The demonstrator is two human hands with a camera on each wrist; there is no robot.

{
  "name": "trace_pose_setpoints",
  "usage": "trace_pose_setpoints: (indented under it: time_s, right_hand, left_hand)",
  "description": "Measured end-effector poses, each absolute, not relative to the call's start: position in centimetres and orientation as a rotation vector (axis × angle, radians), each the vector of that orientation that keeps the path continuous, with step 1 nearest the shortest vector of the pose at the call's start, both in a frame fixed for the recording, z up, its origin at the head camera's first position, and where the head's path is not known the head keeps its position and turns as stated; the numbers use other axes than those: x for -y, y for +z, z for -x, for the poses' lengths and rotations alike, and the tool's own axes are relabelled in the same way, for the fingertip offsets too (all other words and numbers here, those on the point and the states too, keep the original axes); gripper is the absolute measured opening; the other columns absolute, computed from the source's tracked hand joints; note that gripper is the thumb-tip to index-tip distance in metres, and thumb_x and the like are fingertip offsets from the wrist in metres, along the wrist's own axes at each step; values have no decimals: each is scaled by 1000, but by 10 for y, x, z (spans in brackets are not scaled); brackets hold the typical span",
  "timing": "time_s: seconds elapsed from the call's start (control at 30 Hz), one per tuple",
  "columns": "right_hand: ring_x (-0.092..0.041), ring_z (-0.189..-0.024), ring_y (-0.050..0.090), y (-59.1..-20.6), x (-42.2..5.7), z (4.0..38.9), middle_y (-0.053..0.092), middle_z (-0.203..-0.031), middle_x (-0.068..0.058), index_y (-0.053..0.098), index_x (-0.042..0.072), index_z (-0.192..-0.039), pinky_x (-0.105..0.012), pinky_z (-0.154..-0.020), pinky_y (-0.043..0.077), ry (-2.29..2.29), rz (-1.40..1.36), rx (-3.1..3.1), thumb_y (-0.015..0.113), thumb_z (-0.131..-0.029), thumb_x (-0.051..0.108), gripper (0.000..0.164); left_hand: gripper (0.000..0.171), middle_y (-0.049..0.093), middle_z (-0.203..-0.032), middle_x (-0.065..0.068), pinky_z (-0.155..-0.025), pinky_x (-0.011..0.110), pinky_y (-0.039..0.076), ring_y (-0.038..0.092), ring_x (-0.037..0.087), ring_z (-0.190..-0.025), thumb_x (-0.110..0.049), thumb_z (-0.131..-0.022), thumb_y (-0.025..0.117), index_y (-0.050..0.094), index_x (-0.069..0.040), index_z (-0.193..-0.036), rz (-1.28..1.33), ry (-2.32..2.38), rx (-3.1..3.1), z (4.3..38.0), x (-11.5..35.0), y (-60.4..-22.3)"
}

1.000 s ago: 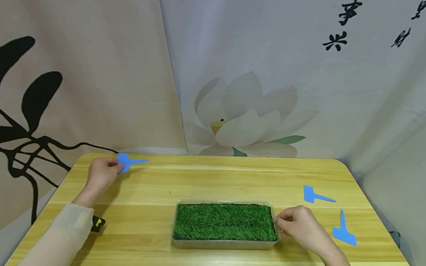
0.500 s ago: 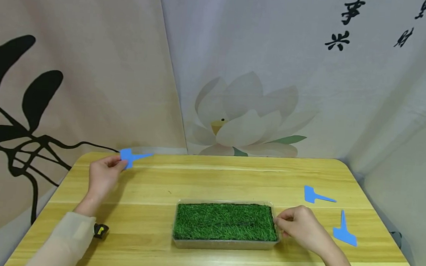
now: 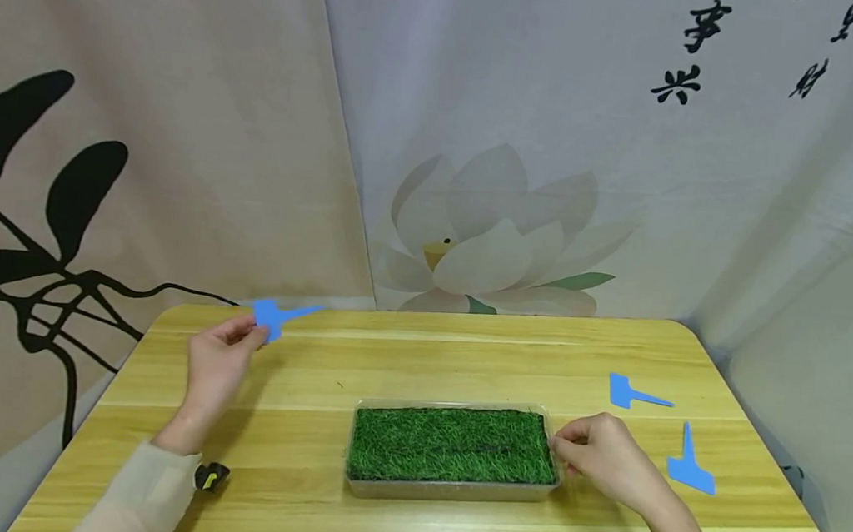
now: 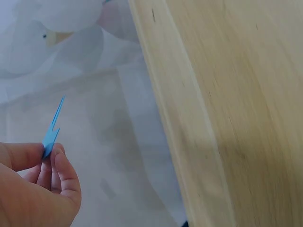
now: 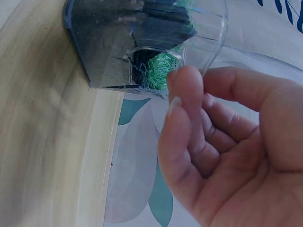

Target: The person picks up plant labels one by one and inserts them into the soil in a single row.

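My left hand [image 3: 217,362] pinches a blue T-shaped plant label [image 3: 272,319] by its wide head, held above the table's far left corner with its pointed stem aimed right. In the left wrist view the label [image 4: 51,139] shows nearly edge-on between thumb and fingers. At the table's middle sits a clear plastic box [image 3: 446,491] filled with artificial grass [image 3: 450,443]. My right hand [image 3: 603,455] pinches the right rim of this box. Seen from the right wrist, thumb and fingertips close on the clear wall [image 5: 215,40].
Two more blue plant labels lie on the wooden table [image 3: 287,506] to the right: one label [image 3: 621,391] points right, the other label [image 3: 692,472] points away. A printed curtain [image 3: 515,98] hangs behind the table's far edge.
My left hand has lifted the plant label slightly and carried it a little to the right. The right hand stays on the box rim.
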State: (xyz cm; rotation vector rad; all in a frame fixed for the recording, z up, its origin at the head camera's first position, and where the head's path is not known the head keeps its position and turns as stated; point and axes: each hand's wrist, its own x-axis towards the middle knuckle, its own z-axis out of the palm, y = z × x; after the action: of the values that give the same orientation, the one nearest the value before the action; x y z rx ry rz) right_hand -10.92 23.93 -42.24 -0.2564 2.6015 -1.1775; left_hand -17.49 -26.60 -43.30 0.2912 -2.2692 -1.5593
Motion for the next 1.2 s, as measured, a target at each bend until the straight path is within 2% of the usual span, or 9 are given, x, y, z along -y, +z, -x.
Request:
trace_pose_setpoints:
  time_s: [0.27,0.53,1.2]
  right_hand:
    - [-24,-61,62,-422,-241,109,68,-69,0,77,11,-81,-24,-50,37,-1187,261,-2594,68,-101,13,22]
    - [-26,-61,63,-420,-242,109,68,-69,1,77,11,-82,-24,-50,38,-1181,280,-2595,68,-101,13,21]
    - [-26,-62,64,-422,-240,109,68,-69,0,78,9,-85,-25,-51,40,-1188,253,-2583,68,-101,12,19]
  left_hand:
    - [27,75,-87,-6,-72,16,56,71,5,-78,-8,-97,76,74,9,-117,-230,-1698,2164,162,242,-426]
    - [26,75,-86,-6,-71,18,56,69,6,-77,-10,-97,76,75,7,-116,-231,-1763,2155,153,227,-423]
    - [17,76,-83,-5,-72,20,58,70,9,-74,-1,-96,74,76,10,-109,-151,-1812,2019,136,202,-428]
